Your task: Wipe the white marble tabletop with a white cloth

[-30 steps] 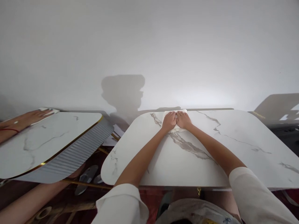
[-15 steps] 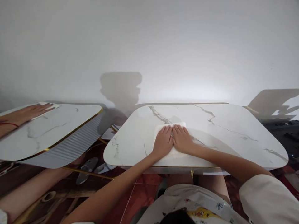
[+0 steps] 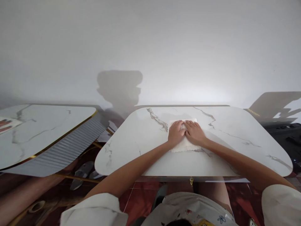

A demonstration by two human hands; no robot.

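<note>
Both palms press a white cloth (image 3: 182,147) against the white marble-patterned table (image 3: 127,138) in front of me. On the cloth's left half lies my left hand (image 3: 176,134), its fingers stretched flat and pointing away from me. My right hand (image 3: 195,134) rests beside it on the right half, fingers also flat. The thumbs nearly meet in the middle. The cloth's wavy near edge shows below the hands, and its far edge peeks out past the fingertips.
At left stands a similar table (image 3: 56,125) with gold trim and a ribbed side. A co-worker's hand (image 3: 5,125) is on a white cloth there. A plain wall (image 3: 188,56) rises behind. Dark equipment (image 3: 284,135) sits at right, and a gold-coloured fitting (image 3: 191,180) hangs under my table's front edge.
My hands and the cloth have slid right and slightly away across the tabletop. The co-worker's hand has shifted left, mostly out of view. The camera view has moved slightly.
</note>
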